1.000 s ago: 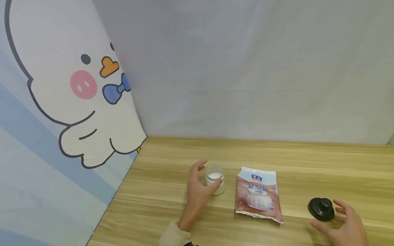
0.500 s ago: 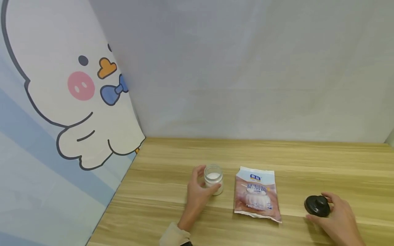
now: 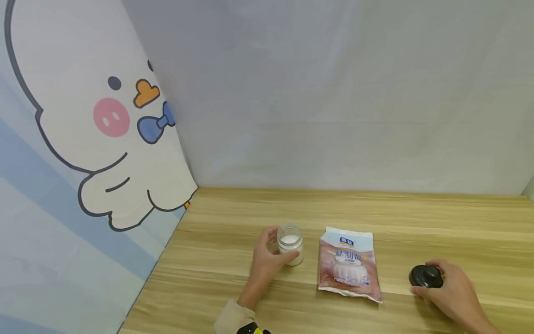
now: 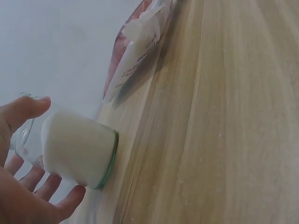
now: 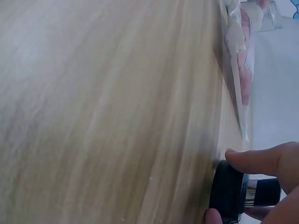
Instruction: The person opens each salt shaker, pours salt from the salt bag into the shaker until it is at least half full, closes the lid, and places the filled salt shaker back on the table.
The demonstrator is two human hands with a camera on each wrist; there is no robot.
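A small clear glass jar [image 3: 290, 246], part filled with something white, stands upright on the wooden table. My left hand [image 3: 266, 262] curves round its left side, thumb across the front and fingers behind. The left wrist view has the same jar [image 4: 79, 147] between thumb and fingers. Over at the right, a round black lid [image 3: 421, 277] with a raised knob lies flat, knob up. My right hand [image 3: 454, 291] holds the lid by its edge; in the right wrist view the thumb and a fingertip press opposite sides of the lid [image 5: 226, 191].
Between the hands lies a flat brown-and-blue packet [image 3: 349, 266] with Chinese print, probably salt. A pale cloth backdrop [image 3: 333, 102] rises behind the table [image 3: 233, 208], and a cartoon-printed sheet [image 3: 121, 125] runs along the left edge.
My right hand has come in to the lid, taken hold of its edge and shifted it slightly left. The left fingers have closed in round the jar, which stays in place.
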